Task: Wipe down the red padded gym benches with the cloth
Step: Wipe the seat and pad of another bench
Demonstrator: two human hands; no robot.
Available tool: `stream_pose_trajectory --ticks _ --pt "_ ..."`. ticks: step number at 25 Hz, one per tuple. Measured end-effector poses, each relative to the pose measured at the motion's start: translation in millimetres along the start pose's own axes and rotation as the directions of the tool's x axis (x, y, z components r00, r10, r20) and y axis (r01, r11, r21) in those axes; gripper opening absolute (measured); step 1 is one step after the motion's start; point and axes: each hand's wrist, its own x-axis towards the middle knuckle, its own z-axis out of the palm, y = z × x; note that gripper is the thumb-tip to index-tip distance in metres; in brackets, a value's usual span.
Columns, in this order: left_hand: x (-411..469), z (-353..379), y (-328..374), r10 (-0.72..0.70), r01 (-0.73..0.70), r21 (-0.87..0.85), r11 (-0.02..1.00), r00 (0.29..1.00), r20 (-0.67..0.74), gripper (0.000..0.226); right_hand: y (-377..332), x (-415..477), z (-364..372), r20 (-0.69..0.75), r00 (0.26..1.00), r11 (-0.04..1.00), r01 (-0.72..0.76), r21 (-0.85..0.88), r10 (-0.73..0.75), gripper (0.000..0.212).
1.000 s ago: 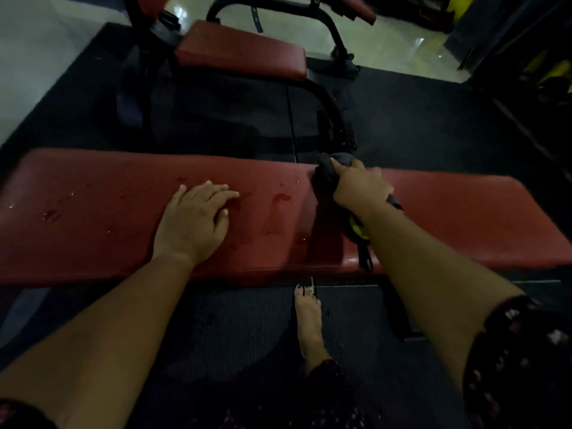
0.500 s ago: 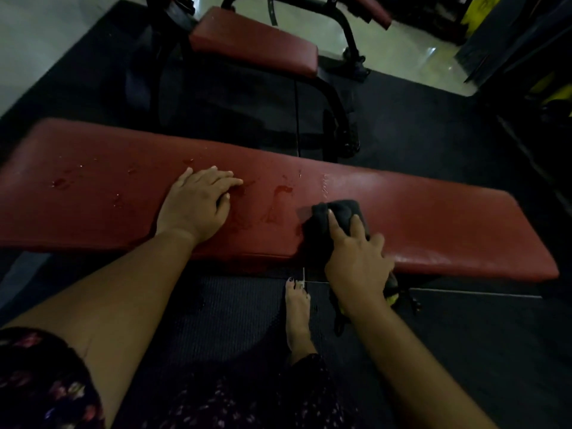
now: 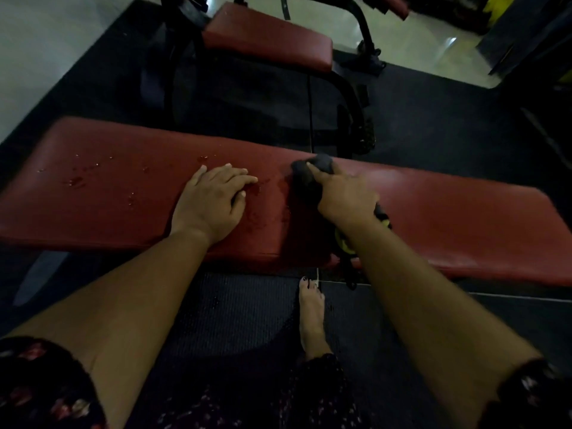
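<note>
Now pressing limp dark wadded cloth (image 3: pixel 305 178) mid-bunch under straight-fingered right grip (image 3: pixel 343 196); bracing spread left grip (image 3: pixel 213 199) on slick red padded tabletop (image 3: pixel 448 212).

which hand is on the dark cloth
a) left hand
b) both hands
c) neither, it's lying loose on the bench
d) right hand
d: the right hand presses the dark cloth near the far edge of the red bench, while the left hand lies flat on bare padding, apart from the cloth.
</note>
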Motion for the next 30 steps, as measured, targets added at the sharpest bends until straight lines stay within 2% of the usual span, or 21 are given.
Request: stream_pose_trajectory --ticks 3,7,12,16,21,25,30 --pt "-1 1 1 -0.003 0.003 0.005 1.0 1.0 -0.009 0.039 -18 41 -10 0.016 1.0 0.998 0.013 -0.068 -0.012 0.067" --pt "-2 1 1 0.011 -0.011 0.0 1.0 1.0 -0.02 0.037 -39 44 -16 0.027 0.99 0.978 0.144 -0.151 -0.141 0.069" --pt "-10 -13 6 0.089 -0.093 -0.054 0.994 0.993 -0.071 0.044 -34 -32 2 -0.024 0.982 0.977 0.183 -0.111 -0.187 0.071" --pt "-18 -41 -5 0.189 -0.188 -0.035 0.982 0.981 0.041 0.049 -41 -97 17 0.0 0.991 0.988 0.134 -0.077 -0.134 0.078" --pt "-48 -68 -68 0.087 -0.085 0.096 0.992 0.996 -0.021 0.051 -75 -146 29 0.086 0.987 0.99 0.137 -0.014 -0.136 0.092" --pt "-67 -62 -109 -0.005 0.006 0.188 0.982 1.0 -0.009 0.056 -86 -110 17 0.045 0.98 0.98 0.197 -0.008 -0.196 0.081" --pt "-71 -52 -114 0.047 -0.029 0.129 0.991 0.989 -0.139 0.049 -84 -19 -5 0.015 0.992 0.992 0.126 0.002 -0.126 0.072"
